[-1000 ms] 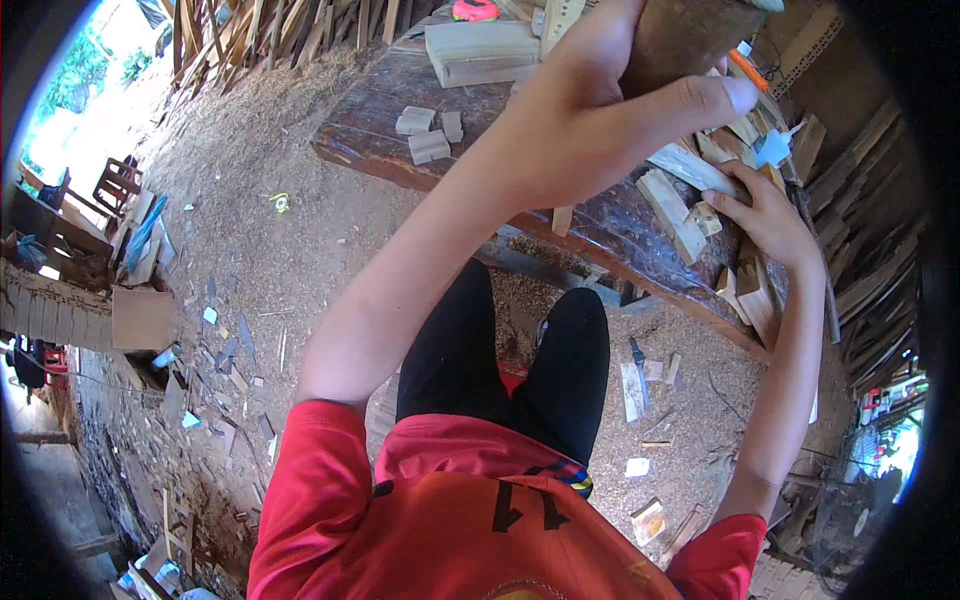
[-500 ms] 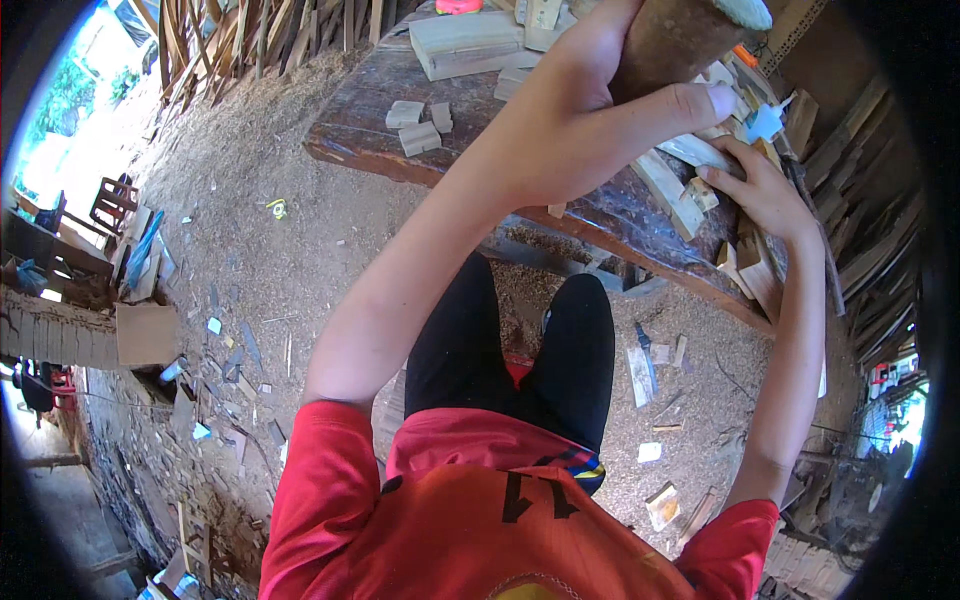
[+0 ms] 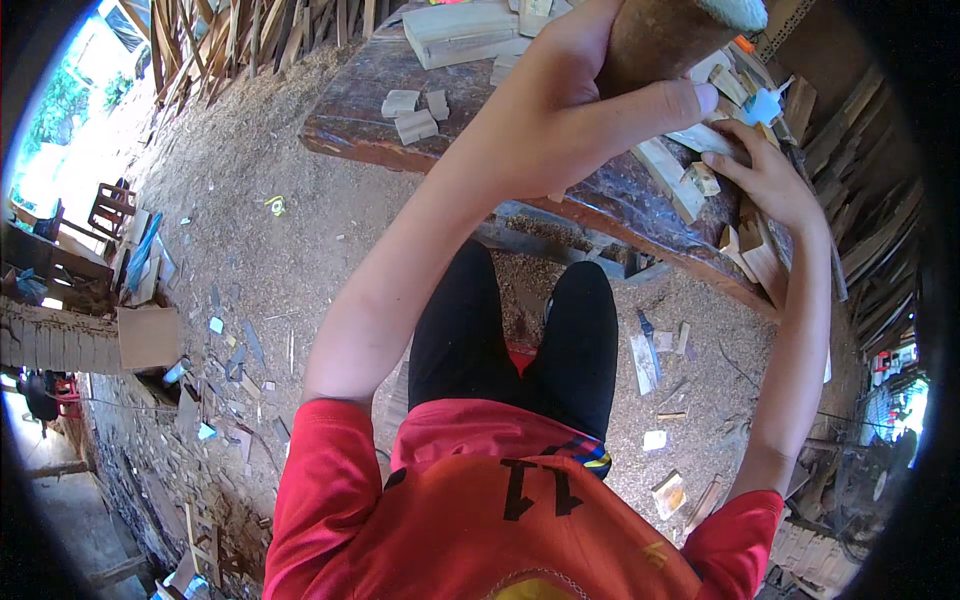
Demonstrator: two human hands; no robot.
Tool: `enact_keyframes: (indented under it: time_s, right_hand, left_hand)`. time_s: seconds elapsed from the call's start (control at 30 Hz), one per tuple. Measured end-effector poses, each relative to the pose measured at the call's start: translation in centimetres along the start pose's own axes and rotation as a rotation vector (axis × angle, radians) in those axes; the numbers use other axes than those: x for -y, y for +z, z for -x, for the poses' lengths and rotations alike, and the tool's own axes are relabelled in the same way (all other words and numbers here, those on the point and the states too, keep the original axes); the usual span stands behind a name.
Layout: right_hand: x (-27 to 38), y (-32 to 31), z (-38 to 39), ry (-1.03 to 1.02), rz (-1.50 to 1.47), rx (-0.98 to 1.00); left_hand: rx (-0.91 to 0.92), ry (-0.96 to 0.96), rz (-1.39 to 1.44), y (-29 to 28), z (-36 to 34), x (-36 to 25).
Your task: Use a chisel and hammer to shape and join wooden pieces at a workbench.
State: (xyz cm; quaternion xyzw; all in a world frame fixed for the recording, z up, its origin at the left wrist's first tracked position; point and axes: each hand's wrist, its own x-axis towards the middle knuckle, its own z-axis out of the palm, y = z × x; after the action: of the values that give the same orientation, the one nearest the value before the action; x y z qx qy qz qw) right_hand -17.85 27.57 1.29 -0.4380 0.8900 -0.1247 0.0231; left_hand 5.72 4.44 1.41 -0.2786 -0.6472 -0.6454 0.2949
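– Gripping what, that left hand?
– A thick, dull brown cylinder, pale and rough at its end, over the dark wooden bench.
– And the right hand?
– Thumb and fingers apart, beside a small wooden block; whether it holds anything, one cannot tell.
– Any writing?
– Dark printed figures on the red shirt.
– What differs from a second ago?
– More of the cylinder's pale end shows.
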Motion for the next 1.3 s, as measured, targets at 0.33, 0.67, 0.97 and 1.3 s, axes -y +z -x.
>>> enact_keyframes:
  time_s: [0.33, 0.67, 0.97, 1.3]
  right_hand:
    - [9.4, 3.1, 0.3, -0.729, -0.025, -0.363]
    - [11.9, 7.0, -2.8, -0.635, -0.075, -0.25]
    - [12.1, 7.8, -4.1, -0.584, -0.116, -0.291]
    - [12.5, 7.4, -3.5, -0.406, -0.234, -0.118]
  left_hand:
    - [-0.015, 0.101, 0.056, -1.1, -0.2, 0.5]
    - [-0.3, -0.008, -0.052, -0.3, 0.2, -4.3]
    - [-0.213, 0.082, -0.213, 0.4, -2.6, -5.5]
    - [0.033, 0.03, -0.193, -0.3, -6.1, -2.8]
